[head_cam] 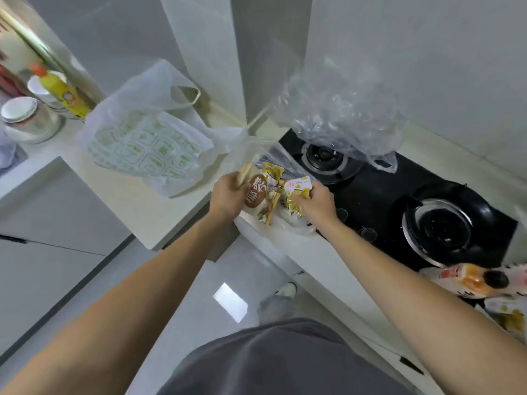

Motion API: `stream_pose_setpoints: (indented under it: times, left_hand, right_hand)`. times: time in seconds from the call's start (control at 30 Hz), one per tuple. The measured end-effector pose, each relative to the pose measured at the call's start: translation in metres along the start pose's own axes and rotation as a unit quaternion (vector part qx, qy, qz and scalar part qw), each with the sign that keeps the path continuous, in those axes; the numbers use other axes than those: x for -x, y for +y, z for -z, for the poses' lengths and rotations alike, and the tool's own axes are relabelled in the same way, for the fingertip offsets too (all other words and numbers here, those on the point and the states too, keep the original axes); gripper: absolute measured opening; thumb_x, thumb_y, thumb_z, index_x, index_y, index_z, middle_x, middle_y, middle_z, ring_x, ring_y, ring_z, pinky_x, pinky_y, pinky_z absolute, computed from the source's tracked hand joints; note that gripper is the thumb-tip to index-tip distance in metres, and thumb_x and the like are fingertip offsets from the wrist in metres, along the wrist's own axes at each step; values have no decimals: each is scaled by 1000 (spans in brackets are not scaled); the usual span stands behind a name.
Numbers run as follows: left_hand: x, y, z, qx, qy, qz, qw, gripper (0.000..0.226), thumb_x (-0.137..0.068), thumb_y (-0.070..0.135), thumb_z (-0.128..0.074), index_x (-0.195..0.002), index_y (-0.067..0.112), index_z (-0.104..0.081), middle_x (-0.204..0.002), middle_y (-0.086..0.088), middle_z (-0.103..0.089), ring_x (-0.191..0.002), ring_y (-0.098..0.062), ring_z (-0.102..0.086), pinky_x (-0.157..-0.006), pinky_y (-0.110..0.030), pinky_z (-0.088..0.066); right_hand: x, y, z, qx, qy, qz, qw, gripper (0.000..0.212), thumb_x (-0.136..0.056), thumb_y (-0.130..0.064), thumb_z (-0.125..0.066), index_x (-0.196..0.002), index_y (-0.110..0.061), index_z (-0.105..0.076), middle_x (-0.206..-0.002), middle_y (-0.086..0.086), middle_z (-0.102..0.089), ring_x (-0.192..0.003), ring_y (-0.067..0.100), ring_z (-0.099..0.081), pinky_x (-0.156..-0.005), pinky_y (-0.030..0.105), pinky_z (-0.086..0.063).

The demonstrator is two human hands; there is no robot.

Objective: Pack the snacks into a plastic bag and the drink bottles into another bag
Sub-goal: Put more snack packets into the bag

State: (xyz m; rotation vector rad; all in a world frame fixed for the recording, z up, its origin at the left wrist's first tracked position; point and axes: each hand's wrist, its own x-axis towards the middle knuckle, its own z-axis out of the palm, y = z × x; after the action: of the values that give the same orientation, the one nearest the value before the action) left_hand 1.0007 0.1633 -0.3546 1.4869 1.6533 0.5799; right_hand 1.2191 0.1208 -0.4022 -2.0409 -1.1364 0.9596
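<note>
Both of my hands are closed on snacks at the corner of the pale stone countertop (pixel 134 212). My left hand (pixel 228 196) grips a beige packet with a brown oval label (pixel 255 195), fingers curled round its far edge. My right hand (pixel 313 199) pinches a small yellow-and-white foil snack packet (pixel 296 192), thumb on top. Between my hands lie more crumpled yellow snack wrappers (pixel 273 169), resting on thin clear plastic whose shape I cannot make out. Beyond my left hand lies a white plastic carrier bag printed with green squares (pixel 148 146), flat on the counter. Beyond my right hand a crinkled clear plastic bag (pixel 342 115) sits over the far burner of the black gas hob (pixel 379 201). Near my right elbow stands an orange drink bottle with a black cap (pixel 479 280), among other packets.
</note>
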Motion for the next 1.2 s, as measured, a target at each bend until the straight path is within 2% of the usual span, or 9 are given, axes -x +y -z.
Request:
stream_pose_setpoints:
  times: [0.13,0.27,0.4,0.47,0.57,0.67,0.83,1.03,1.2]
  left_hand:
    - [-51,21,2,-64,-30,-12,997,15,-96,25,-65,-100,11,-69,-94,-8,-75,-89,-29,-71,-81,-44,-57]
    - [-93,34,-8,-124,-84,-7,989,15,-100,23,-61,-110,16,-70,-99,0,-70,-90,-20,-64,-70,-28,-44]
    - [-125,24,-24,-139,-121,-25,983,14,-97,18,-61,-107,11,-67,-104,-12,-73,-98,-32,-68,-90,-45,-55]
    - [-136,18,-27,-198,-131,-63,969,24,-97,20,-60,-118,8,-60,-109,-14,-70,-102,-36,-65,-89,-45,-53]
    - [-150,9,-23,-277,-148,-151,937,46,-93,25,-66,-133,13,-47,-122,-12,-61,-111,-35,-58,-87,-47,-51]
    - [-157,0,-14,-353,-151,-254,888,63,-86,37,-74,-136,11,-47,-128,-12,-53,-116,-35,-51,-88,-48,-49]
    - [-150,-1,-4,-372,-164,-394,824,52,-87,30,-65,-134,14,-49,-130,-8,-51,-116,-31,-49,-89,-44,-49]
    - [-114,25,-27,-302,-212,-520,770,36,-89,34,-64,-118,15,-57,-116,-6,-56,-109,-29,-53,-81,-42,-50]
    - [-48,59,-73,-266,-252,-597,714,37,-91,39,-52,-120,17,-59,-112,-2,-57,-105,-27,-53,-79,-42,-48]
  right_hand:
    - [-35,-10,-13,33,-13,-22,999,25,-83,-28,-76,-107,-22,-68,-98,-6,-71,-89,16,-65,-65,29,-44]
    - [-58,-10,-25,39,-3,-39,998,25,-82,-24,-78,-105,-16,-68,-93,-1,-74,-91,22,-69,-76,35,-54]
    - [-64,-7,-34,75,11,-57,995,24,-81,-26,-77,-100,-18,-66,-73,-9,-66,-74,17,-62,-67,31,-43]
    - [-67,8,-43,76,22,-64,995,29,-76,-34,-74,-101,-23,-64,-78,-11,-70,-78,12,-68,-72,33,-54]
    - [-61,18,-53,96,71,-75,990,33,-78,-33,-71,-110,-28,-63,-101,-8,-72,-94,16,-71,-82,41,-60]
    - [-33,-20,-51,121,126,-80,981,31,-89,-20,-76,-119,-16,-68,-111,1,-72,-101,20,-70,-87,40,-57]
    - [1,-33,-56,111,193,-87,971,33,-94,-24,-70,-126,-16,-66,-125,1,-67,-118,20,-62,-101,38,-51]
    - [55,-26,-42,80,267,-112,954,12,-96,-24,-65,-106,-20,-60,-98,-5,-61,-97,19,-59,-78,33,-48]
    - [116,7,-9,43,336,-153,928,34,-97,-24,-69,-129,-15,-63,-118,-2,-68,-113,14,-60,-94,28,-50]
